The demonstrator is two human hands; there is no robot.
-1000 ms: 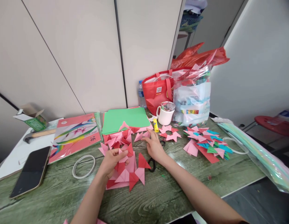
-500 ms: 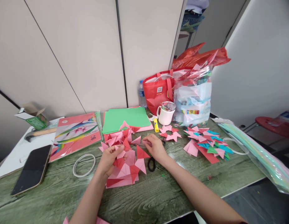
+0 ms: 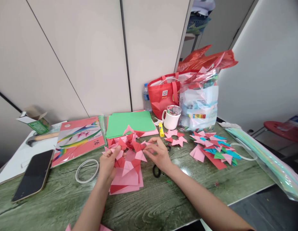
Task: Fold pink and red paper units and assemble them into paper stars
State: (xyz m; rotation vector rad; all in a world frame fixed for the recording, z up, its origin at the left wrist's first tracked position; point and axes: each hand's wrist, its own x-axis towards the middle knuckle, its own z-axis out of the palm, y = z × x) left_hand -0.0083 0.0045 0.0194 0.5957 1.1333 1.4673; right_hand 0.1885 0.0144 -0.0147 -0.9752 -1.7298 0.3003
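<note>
My left hand is closed, thumb on top, on one side of a partly joined ring of folded paper in red and pink. The ring hangs just above a stack of square pink and red sheets. At the ring's right end, my right hand pinches a small pink folded piece, mostly covered by the fingers. Behind both hands lies a heap of loose folded pieces, pink and red. Black-handled scissors rest on the table under my right wrist, their blades mostly hidden.
A finished pink star ring, a yellow glue stick and a white mug stand to the right. Stacked coloured stars lie farther right. Leftward are a tape roll, a phone and a paper pack.
The paper ring has risen and turned, its right end shifting up and left. My right hand has come slightly closer to that end with its pink piece.
</note>
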